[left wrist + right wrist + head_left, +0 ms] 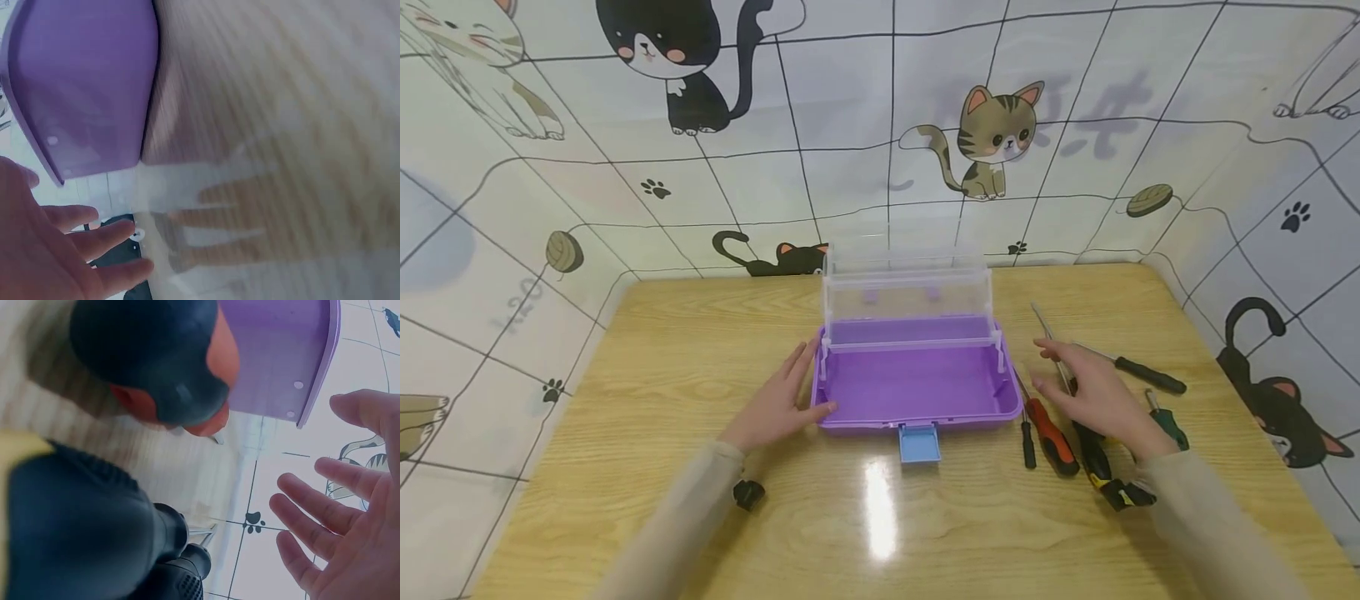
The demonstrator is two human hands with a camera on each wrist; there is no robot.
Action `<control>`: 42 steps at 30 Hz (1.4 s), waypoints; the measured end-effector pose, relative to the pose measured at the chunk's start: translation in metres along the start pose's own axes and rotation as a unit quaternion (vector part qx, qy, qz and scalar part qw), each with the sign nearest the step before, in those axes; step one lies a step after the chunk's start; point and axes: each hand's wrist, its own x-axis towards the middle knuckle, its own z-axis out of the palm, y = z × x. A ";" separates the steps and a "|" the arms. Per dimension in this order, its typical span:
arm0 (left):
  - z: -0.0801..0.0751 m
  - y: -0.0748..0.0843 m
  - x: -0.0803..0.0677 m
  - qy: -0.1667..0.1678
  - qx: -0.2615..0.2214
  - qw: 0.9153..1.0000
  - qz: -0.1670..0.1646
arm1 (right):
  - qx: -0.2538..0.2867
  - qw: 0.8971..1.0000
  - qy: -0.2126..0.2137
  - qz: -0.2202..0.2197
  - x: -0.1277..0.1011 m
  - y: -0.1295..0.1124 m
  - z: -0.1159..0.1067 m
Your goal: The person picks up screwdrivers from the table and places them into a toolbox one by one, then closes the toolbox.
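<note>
A purple toolbox (917, 383) stands on the table, its clear lid (910, 292) raised and its blue latch (919, 444) hanging down at the front. At its left end is my left hand (778, 404), fingers spread, with the thumb at the rim; the left wrist view shows the fingers straight beside the purple wall (87, 81). My right hand (1093, 392) hovers over several screwdrivers right of the box, fingers extended and holding nothing. Below it lie a red-and-black screwdriver (1052, 437) and a yellow-and-black handle (1096, 462). Part of these tools is hidden by the hand.
Close to the box's right side lies a thin black screwdriver (1027, 442). Farther right are another black-handled screwdriver (1150, 375) and a green-handled one (1168, 425). A small black object (748, 494) sits near my left wrist. Cat-patterned walls (850, 167) border the table.
</note>
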 end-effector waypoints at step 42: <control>0.021 0.008 0.010 0.003 -0.197 0.979 0.051 | 0.012 0.996 0.074 0.043 -0.062 -0.013 0.038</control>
